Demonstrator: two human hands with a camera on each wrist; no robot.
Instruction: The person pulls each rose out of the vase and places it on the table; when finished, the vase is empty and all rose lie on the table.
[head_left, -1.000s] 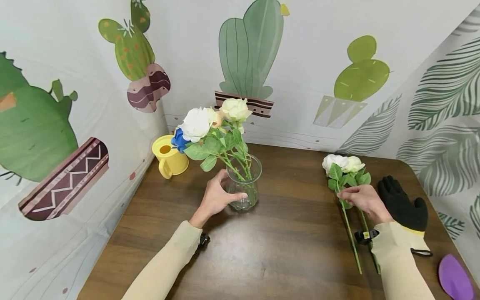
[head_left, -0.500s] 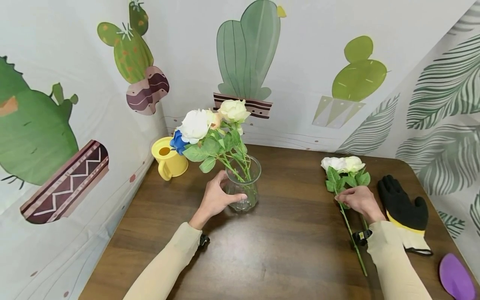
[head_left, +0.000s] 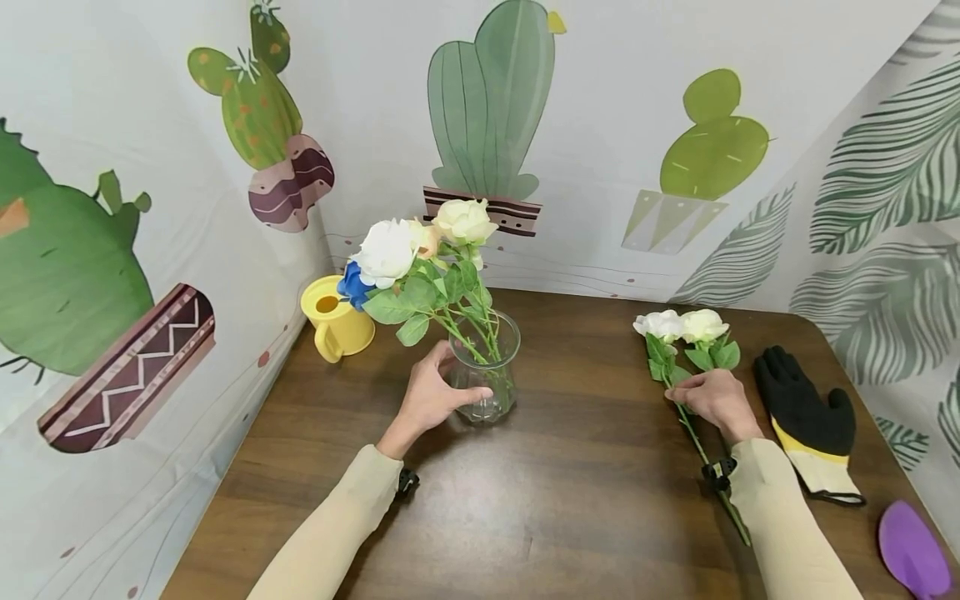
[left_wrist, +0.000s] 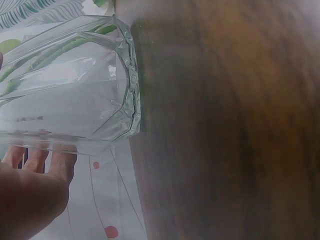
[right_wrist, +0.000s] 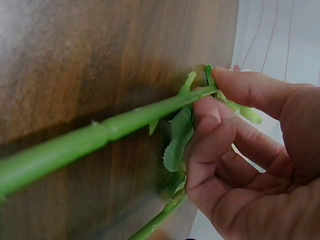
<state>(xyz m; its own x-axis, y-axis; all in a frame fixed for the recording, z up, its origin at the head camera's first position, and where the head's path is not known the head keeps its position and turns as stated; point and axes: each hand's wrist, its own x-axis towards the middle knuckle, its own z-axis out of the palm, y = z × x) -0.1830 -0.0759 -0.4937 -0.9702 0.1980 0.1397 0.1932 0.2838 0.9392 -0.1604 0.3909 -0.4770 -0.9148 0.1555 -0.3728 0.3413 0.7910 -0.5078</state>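
Right hand (head_left: 716,400), pinching 1 stem (right_wrist: 125,125) thumb-to-fingertip, has edged the white rose (head_left: 658,325) leftward from the cream rose (head_left: 702,326) near the worktop's (head_left: 570,467) back-right corner, likely singling it out; left hand (head_left: 431,398), curved wide, grips the glass vase (head_left: 491,377) nearer the back-left corner.

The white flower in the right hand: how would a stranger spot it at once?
On the brown table, look right, between the glass vase and the black glove. There, the white flower shows just left of a creamy flower. It is whiter, and only its stem is pinched by the right hand.
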